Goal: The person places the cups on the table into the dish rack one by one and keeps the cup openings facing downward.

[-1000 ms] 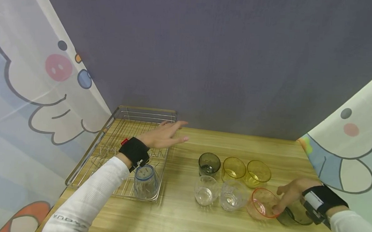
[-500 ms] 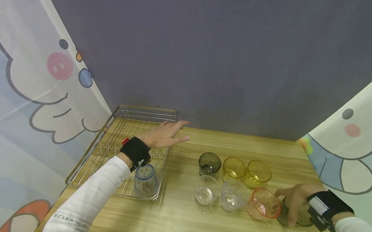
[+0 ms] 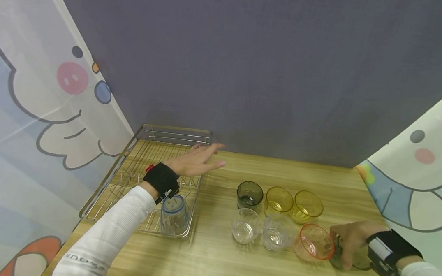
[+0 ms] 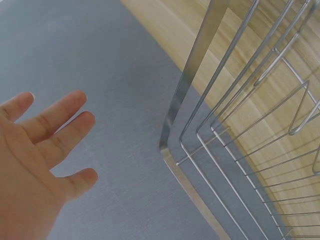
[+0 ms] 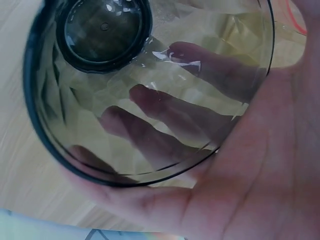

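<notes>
Here the right hand (image 3: 350, 241) wraps its fingers round the dark smoky cup (image 5: 150, 90), just right of the orange cup (image 3: 314, 242). Left hand (image 3: 195, 159), fingers spread, hovers empty over the wire rack (image 3: 131, 150). Risk: lifting carelessly could knock the orange cup touching alongside, or the smooth faceted wall may slip.

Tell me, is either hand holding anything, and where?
The right hand holds a dark smoky cup, fingers wrapped around its side wall. The left hand holds nothing.
</notes>
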`<state>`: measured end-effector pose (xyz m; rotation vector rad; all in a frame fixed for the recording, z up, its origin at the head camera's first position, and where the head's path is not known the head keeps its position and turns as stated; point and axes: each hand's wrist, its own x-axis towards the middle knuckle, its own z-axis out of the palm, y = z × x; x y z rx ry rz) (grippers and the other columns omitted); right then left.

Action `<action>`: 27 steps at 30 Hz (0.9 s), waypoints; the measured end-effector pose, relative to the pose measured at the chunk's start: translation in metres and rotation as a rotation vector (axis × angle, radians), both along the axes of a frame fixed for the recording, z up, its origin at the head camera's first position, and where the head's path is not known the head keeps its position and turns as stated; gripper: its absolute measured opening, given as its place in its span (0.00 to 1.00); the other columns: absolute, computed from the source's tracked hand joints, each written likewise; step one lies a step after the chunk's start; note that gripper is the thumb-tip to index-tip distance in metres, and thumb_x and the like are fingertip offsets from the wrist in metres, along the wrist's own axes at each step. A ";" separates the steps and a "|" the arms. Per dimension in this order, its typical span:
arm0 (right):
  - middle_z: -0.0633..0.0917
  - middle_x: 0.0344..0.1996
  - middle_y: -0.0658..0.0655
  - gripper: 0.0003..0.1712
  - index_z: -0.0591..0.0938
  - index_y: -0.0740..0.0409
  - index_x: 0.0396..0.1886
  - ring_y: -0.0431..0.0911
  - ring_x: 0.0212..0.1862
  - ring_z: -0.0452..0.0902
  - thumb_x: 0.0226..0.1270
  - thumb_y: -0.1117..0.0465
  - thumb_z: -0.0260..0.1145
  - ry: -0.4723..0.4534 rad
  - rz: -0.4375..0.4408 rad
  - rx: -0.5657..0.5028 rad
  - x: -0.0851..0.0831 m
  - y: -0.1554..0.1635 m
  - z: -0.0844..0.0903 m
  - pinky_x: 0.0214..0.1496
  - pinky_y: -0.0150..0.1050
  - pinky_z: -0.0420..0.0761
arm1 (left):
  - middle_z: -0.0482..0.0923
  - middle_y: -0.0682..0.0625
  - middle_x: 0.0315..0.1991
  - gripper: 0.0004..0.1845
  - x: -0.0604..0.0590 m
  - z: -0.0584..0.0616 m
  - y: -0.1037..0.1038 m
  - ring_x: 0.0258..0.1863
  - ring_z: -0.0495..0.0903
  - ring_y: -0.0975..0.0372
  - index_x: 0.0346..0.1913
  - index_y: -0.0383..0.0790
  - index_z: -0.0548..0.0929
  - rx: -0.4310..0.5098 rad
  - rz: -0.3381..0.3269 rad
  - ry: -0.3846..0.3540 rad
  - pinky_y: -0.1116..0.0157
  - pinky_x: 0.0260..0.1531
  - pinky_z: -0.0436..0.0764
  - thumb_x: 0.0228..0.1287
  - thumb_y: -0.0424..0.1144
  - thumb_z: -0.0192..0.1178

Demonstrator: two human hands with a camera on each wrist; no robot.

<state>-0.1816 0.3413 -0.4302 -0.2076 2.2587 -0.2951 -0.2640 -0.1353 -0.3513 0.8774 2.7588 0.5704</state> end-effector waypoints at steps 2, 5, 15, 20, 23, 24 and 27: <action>0.78 0.40 0.55 0.30 0.75 0.46 0.39 0.54 0.44 0.72 0.36 0.59 0.83 0.002 -0.008 -0.018 0.001 0.000 0.000 0.46 0.57 0.77 | 0.64 0.40 0.73 0.41 -0.001 0.000 0.001 0.71 0.67 0.46 0.79 0.48 0.49 0.003 0.004 0.004 0.37 0.75 0.41 0.72 0.69 0.37; 0.79 0.38 0.57 0.30 0.75 0.47 0.38 0.52 0.43 0.73 0.36 0.60 0.84 -0.007 -0.016 -0.055 0.001 -0.001 -0.001 0.44 0.51 0.77 | 0.64 0.41 0.74 0.41 -0.002 0.000 0.001 0.71 0.67 0.47 0.79 0.48 0.49 -0.002 0.015 0.010 0.38 0.75 0.41 0.73 0.69 0.37; 0.81 0.43 0.62 0.34 0.75 0.56 0.45 0.60 0.48 0.75 0.36 0.62 0.83 -0.003 -0.020 -0.021 -0.004 0.000 0.001 0.49 0.61 0.78 | 0.62 0.43 0.75 0.39 -0.006 0.001 -0.004 0.69 0.70 0.47 0.78 0.47 0.53 0.019 0.034 0.009 0.37 0.75 0.42 0.74 0.67 0.38; 0.80 0.41 0.59 0.35 0.75 0.60 0.47 0.58 0.45 0.76 0.37 0.60 0.82 -0.003 -0.044 0.024 -0.007 0.003 0.001 0.46 0.56 0.81 | 0.62 0.43 0.75 0.36 -0.009 0.003 -0.011 0.69 0.70 0.48 0.77 0.46 0.54 0.051 0.042 0.008 0.39 0.74 0.51 0.76 0.62 0.39; 0.80 0.44 0.60 0.35 0.75 0.61 0.49 0.59 0.44 0.77 0.40 0.59 0.81 -0.027 -0.074 0.048 -0.010 0.008 0.007 0.45 0.55 0.82 | 0.65 0.42 0.73 0.34 -0.011 0.004 -0.014 0.67 0.72 0.47 0.77 0.46 0.56 0.081 0.055 -0.006 0.42 0.71 0.63 0.77 0.60 0.40; 0.80 0.45 0.61 0.35 0.75 0.60 0.50 0.61 0.45 0.78 0.41 0.59 0.80 -0.031 -0.075 0.064 -0.012 0.010 0.011 0.45 0.57 0.82 | 0.65 0.42 0.72 0.34 -0.011 0.004 -0.015 0.67 0.72 0.46 0.77 0.46 0.56 0.092 0.064 -0.014 0.43 0.69 0.66 0.77 0.60 0.41; 0.79 0.44 0.61 0.30 0.75 0.58 0.47 0.57 0.42 0.76 0.42 0.59 0.78 -0.017 -0.073 0.074 -0.016 0.014 0.021 0.41 0.52 0.82 | 0.64 0.41 0.73 0.34 -0.012 0.005 -0.019 0.69 0.69 0.45 0.77 0.46 0.56 0.125 0.095 -0.033 0.44 0.66 0.70 0.77 0.60 0.41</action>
